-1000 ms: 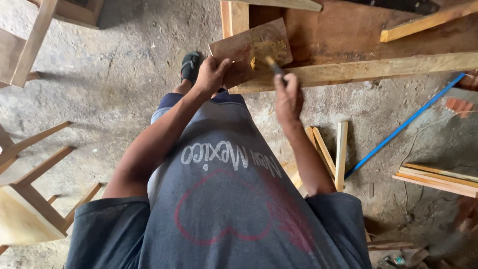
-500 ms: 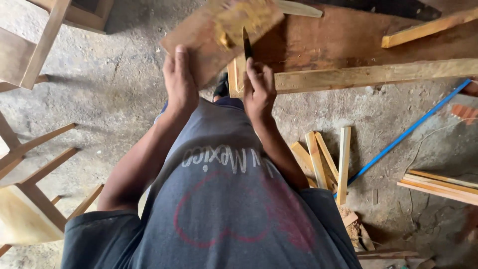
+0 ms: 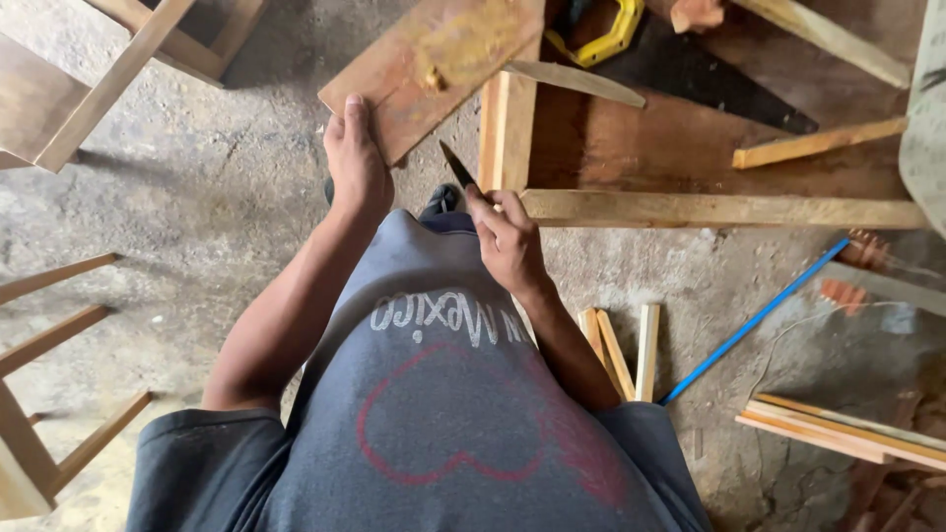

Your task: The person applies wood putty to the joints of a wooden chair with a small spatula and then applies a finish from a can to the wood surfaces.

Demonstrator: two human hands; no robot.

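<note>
Board (image 3: 434, 69) slants toward upper right, left hand (image 3: 357, 163) gripping its lower edge; right hand (image 3: 507, 241) pinches blade (image 3: 455, 164) just below.

Left hand (image 3: 357, 166) grips a wooden board (image 3: 434, 61); right hand (image 3: 509, 241) holds a dark blade (image 3: 456, 165).

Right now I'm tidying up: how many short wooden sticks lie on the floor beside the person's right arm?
3: two sticks leaning together next to the right forearm, and one upright stick just beyond them. Their lower ends are hidden by the shirt sleeve.
</note>
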